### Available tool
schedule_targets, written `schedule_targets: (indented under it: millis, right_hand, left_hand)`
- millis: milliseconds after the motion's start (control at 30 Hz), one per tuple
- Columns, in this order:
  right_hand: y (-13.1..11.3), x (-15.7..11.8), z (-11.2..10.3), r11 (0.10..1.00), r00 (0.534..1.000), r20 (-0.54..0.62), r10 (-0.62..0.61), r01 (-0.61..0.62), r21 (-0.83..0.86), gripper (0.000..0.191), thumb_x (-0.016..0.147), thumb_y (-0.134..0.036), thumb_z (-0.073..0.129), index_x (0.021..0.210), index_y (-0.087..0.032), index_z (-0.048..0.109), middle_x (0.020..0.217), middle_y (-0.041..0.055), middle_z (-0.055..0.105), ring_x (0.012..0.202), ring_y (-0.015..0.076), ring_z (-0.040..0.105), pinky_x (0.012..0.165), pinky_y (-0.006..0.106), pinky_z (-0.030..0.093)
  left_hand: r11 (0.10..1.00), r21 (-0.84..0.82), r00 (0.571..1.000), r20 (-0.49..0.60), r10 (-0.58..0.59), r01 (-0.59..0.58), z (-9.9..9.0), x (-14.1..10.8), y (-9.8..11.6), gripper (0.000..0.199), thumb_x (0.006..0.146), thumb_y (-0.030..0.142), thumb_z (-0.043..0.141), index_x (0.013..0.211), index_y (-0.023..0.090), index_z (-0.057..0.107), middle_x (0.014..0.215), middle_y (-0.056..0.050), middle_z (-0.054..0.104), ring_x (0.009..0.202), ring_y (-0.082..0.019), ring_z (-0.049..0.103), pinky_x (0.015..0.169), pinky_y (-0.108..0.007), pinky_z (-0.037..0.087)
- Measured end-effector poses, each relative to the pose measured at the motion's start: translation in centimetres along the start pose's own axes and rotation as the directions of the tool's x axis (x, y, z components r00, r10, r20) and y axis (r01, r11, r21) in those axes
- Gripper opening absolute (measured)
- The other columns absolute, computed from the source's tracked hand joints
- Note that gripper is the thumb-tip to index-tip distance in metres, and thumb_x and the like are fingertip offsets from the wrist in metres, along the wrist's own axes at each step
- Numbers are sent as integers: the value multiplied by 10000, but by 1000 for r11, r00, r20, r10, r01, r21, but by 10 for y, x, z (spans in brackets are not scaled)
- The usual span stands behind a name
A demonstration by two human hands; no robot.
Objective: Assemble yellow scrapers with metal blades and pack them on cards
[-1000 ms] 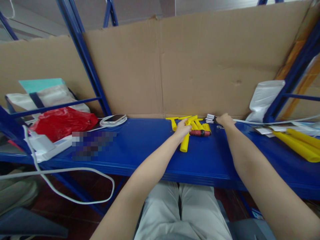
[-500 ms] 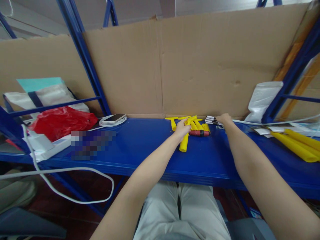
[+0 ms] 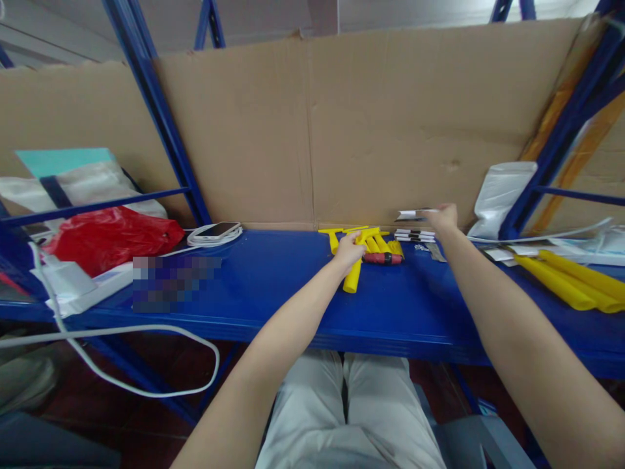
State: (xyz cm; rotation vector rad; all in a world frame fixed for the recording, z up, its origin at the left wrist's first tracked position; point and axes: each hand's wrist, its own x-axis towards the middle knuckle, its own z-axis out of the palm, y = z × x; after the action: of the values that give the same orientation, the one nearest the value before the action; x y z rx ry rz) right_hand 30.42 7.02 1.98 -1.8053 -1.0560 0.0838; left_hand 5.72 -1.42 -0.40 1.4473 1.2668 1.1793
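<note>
My left hand [image 3: 349, 251] is closed on a yellow T-shaped tool [image 3: 352, 277] whose thick handle points toward me. Several more yellow tools [image 3: 372, 245] lie just behind and right of it, beside a red and black screwdriver-like tool [image 3: 383, 258]. In my right hand [image 3: 445, 216], closed, is a flat white piece with a dark band [image 3: 409, 214], held above the table by its right end. Below it sits a stack of similar white pieces [image 3: 414, 236], with small metal bits [image 3: 420, 247] in front.
The blue table [image 3: 273, 280] backs onto a cardboard wall [image 3: 244, 143]. At left are a red bag [image 3: 117, 240], a power strip [image 3: 107, 286] and a phone [image 3: 222, 229] on a coiled cable. Yellow tubes [image 3: 561, 280] and a white pouch [image 3: 505, 195] are at right.
My right hand has risen from the stack with one white piece in it. My left hand keeps its hold on the yellow tool. The view has shifted slightly.
</note>
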Motion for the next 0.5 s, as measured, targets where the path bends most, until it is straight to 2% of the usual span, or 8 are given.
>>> schedule_targets:
  millis: [67, 133, 300, 500]
  right_hand:
    - [-6, -11, -6, 990, 999, -3, 34, -33, 140, 573, 717, -321, 672, 1206, -135, 439, 1138, 124, 564, 1006, 221, 562, 839, 315, 477]
    - [-7, -22, -8, 979, 1000, -3, 16, -15, 202, 545, 712, -290, 673, 1183, -131, 450, 1119, 110, 566, 995, 205, 565, 841, 303, 470]
    - [2, -35, -3, 967, 997, -13, 81, -75, 242, 473, 690, -267, 685, 1101, -127, 499, 1067, 82, 584, 940, 172, 570, 856, 278, 456]
    - [2, -27, 8, 938, 985, 30, 168, -170, 302, 420, 712, -212, 655, 1096, -134, 504, 1023, 73, 599, 880, 155, 581, 789, 275, 488]
  left_hand:
    - [1000, -2, 1000, 2, 7, -7, 0, 1, -1, 678, 703, -49, 536, 1354, 131, 474, 1179, -132, 631, 863, -147, 632, 675, -216, 507]
    - [1000, -5, 1000, 3, 2, -2, 0, 1, -1, 668, 705, -46, 538, 1346, 137, 487, 1155, -127, 640, 839, -141, 635, 669, -215, 506]
    - [1000, -20, 1000, 13, -21, 21, 1, -5, 2, 633, 728, -17, 516, 1340, 143, 493, 1053, -102, 655, 633, -94, 600, 514, -187, 462]
    - [998, -26, 997, 57, -50, 51, 1, -8, 4, 633, 743, 4, 499, 1363, 131, 463, 998, -93, 641, 534, -57, 529, 433, -160, 414]
